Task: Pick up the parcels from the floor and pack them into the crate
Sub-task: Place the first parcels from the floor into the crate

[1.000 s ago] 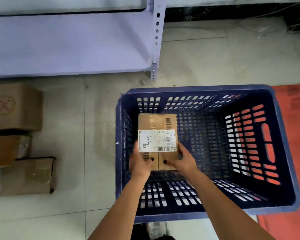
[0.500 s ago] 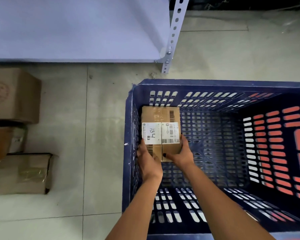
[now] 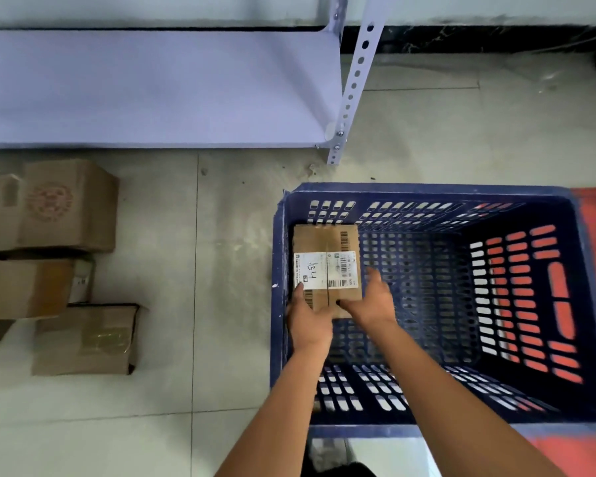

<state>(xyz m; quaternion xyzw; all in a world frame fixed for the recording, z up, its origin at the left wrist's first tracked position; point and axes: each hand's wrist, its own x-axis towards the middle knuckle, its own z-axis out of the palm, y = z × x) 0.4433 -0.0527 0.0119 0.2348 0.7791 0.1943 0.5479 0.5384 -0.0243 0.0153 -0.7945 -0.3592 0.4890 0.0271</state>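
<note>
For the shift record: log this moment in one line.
stage: placing | parcel: in crate, far-left corner | left hand: touching parcel | right hand: opening

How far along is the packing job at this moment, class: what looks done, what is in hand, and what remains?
Done: nothing packed besides the labelled parcel, sitting in the blue crate in its far left corner. In hand: the left hand holds that parcel's near edge, while the right hand looks opened and partly off it, so placement seems nearly finished. Left: at least three cardboard parcels lie on the floor to the left.
</note>
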